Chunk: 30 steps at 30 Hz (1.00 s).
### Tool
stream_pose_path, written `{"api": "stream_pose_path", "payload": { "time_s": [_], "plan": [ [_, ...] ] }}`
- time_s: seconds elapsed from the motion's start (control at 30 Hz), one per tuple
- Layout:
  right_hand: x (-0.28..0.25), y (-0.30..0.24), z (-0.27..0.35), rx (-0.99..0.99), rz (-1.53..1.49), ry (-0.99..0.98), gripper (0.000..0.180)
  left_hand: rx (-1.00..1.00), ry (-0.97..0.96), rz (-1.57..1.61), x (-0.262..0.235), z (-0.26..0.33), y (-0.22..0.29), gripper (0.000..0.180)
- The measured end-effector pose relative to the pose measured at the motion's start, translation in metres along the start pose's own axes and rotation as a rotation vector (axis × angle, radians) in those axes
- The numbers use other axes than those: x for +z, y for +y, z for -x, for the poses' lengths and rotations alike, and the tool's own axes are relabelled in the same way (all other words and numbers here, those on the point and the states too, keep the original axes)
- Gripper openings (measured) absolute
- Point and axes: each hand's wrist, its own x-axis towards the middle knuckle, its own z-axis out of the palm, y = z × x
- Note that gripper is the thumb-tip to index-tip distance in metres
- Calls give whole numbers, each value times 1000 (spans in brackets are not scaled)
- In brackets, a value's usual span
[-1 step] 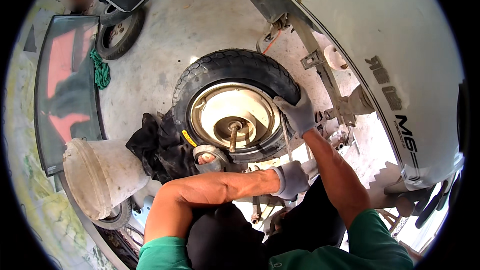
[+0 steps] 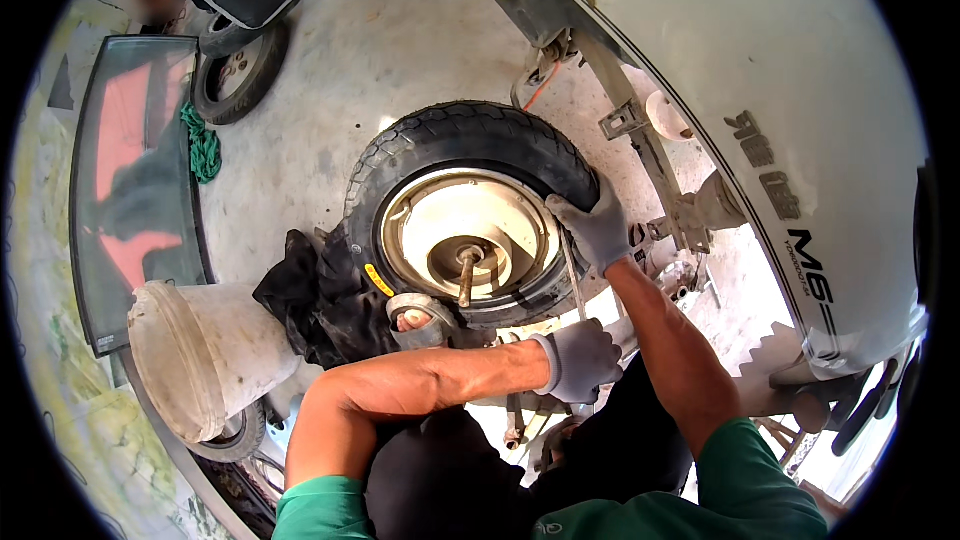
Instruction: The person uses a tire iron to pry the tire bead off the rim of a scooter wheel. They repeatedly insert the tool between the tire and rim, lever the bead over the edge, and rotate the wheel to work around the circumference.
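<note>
A wheel lies tilted in front of me: a black tyre (image 2: 435, 145) around a pale hub (image 2: 430, 210), with a bare metal axle (image 2: 467, 275) sticking out. My right hand (image 2: 597, 227), in a grey glove, grips the tyre's right side, thumb on the sidewall and fingers over the tread. A thin metal bar (image 2: 574, 280) runs from the tyre's edge by that hand down to my left hand (image 2: 580, 360). The left glove is closed around the bar's lower end. Where the bar's tip meets the rim is hard to see.
My sandalled foot (image 2: 415, 320) is against the tyre's near edge, beside black cloth (image 2: 310, 290). A whitish bucket (image 2: 220, 355) and a glass pane (image 2: 135, 190) are on the left. Spare tyres (image 2: 245, 70) lie farther back. A white vehicle body (image 2: 800, 90) overhangs the right.
My left hand has shifted very slightly to the left. The wheel and my right hand look the same.
</note>
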Motion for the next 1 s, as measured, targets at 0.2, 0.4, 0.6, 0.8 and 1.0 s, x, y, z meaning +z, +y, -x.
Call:
{"api": "stream_pose_path", "payload": {
  "time_s": [0.2, 0.4, 0.6, 0.8, 1.0],
  "plan": [
    [-4, 15, -3, -47, -14, 27, 79, -341, 290, 289, -6, 35, -5, 42],
    [6, 16, -5, -35, -54, 7, 79, -684, -20, 1272, 48, 39, -25, 50],
    [1, 20, -6, -35, -40, 29, 80, -702, 2, 1866, 28, 24, -19, 30],
    [1, 13, -5, -26, -27, 5, 77, -359, 68, 2555, 4, 33, -16, 27],
    [0, 3, -3, -16, -34, 3, 75, -522, -33, 1883, 54, 25, -33, 31]
  ]
}}
